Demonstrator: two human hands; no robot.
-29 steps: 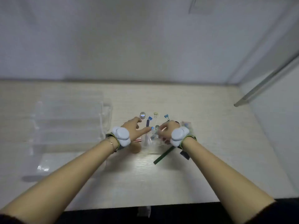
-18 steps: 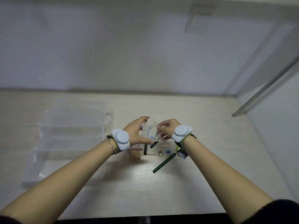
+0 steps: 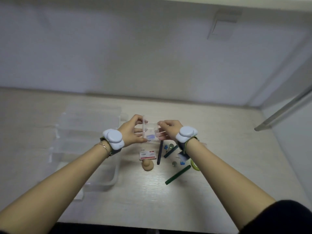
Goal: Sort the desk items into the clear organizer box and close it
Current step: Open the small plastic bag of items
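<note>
Both hands hold a small clear plastic box (image 3: 150, 132) up above the desk. My left hand (image 3: 133, 131) grips its left side and my right hand (image 3: 168, 130) pinches its right edge. Something bluish shows through its wall. Below it on the desk lie a white and red staple box (image 3: 147, 154), a tan rounded object (image 3: 147, 165), a dark pen (image 3: 160, 152), two green markers (image 3: 178, 174) and small blue clips (image 3: 182, 158). A yellow-green tape roll (image 3: 194, 164) peeks out beside my right forearm. The large clear organizer box (image 3: 87, 144) stands open on the left.
The pale wooden desk (image 3: 228, 132) meets a white wall at the back. A metal rail (image 3: 283, 108) slants down at the far right. The desk's front edge runs just under my forearms.
The small clear box has been lifted off the desk and raised between both hands. The items that were around and under it now lie exposed on the desk.
</note>
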